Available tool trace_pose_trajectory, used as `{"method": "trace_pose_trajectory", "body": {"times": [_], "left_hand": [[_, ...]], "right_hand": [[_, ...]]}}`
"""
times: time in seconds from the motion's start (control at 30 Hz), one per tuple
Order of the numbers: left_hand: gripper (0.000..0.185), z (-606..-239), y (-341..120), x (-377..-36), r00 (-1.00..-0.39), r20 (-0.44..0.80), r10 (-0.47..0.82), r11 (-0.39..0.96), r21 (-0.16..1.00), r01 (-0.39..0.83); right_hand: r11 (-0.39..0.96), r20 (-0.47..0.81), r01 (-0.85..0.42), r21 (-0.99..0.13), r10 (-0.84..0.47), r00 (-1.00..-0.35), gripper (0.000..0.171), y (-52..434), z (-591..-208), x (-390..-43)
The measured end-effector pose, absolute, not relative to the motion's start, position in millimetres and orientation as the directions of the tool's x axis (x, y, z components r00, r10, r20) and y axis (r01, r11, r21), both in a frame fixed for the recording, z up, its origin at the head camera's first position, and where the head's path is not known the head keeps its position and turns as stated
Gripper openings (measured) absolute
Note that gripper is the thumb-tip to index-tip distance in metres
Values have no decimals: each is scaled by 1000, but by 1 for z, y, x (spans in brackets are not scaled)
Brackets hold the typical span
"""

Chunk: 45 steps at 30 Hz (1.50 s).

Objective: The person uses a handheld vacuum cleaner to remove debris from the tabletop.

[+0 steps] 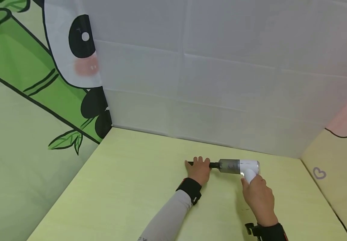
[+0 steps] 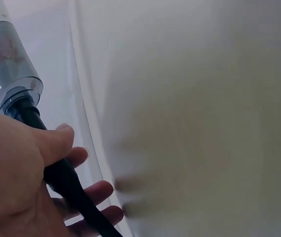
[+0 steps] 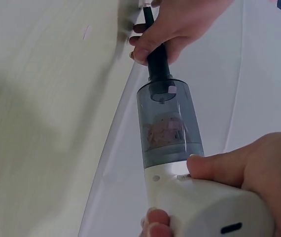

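1. Right hand grips the vacuum handle, low over the surface near the wall.
2. Left hand, fingers wrapped round the nozzle.
3. Likely fitting or removing the nozzle; next needs a steady twist or pull.

Item: I see a handheld vacuum, white body with a smoky clear dust cup and a thin black nozzle.
Pose: it lies level, nozzle pointing to 9 o'clock, handle dropping toward 6 o'clock.
Place: low over the yellow-green table, at the far side, about 1 o'clock from the middle.
Dust cup: from my right wrist view, pale debris sits inside.
Hold: my right hand grips the handle; my left hand is curled round the nozzle.
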<state>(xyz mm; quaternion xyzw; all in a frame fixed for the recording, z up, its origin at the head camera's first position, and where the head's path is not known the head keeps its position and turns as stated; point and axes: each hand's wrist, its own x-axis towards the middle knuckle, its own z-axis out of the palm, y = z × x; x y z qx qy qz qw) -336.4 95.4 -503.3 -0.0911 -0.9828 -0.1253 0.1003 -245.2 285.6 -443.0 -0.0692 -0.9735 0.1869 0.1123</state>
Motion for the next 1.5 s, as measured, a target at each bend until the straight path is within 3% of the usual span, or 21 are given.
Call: {"method": "trace_pose_trajectory", "body": {"times": [0.27, 0.6, 1.0, 1.2, 1.5], "left_hand": [[25, -501, 92, -322, -957, 210, 199, 930, 266, 252], [28, -521, 99, -318, -934, 298, 199, 955, 157, 253], [22, -512, 110, -295, -916, 329, 229, 965, 44, 257], [19, -506, 114, -282, -934, 248, 256, 966, -43, 254], [23, -517, 109, -264, -933, 251, 259, 965, -119, 235]], "right_hand": [[924, 202, 81, -373, 167, -965, 54, 290, -439, -229], [932, 271, 60, -357, 165, -948, 53, 289, -447, -217], [914, 266, 112, -389, 228, -937, 49, 294, -452, -202], [914, 182, 129, -385, 212, -960, 53, 298, -450, -196], [913, 59, 132, -386, 167, -984, 57, 304, -453, -190]]}}
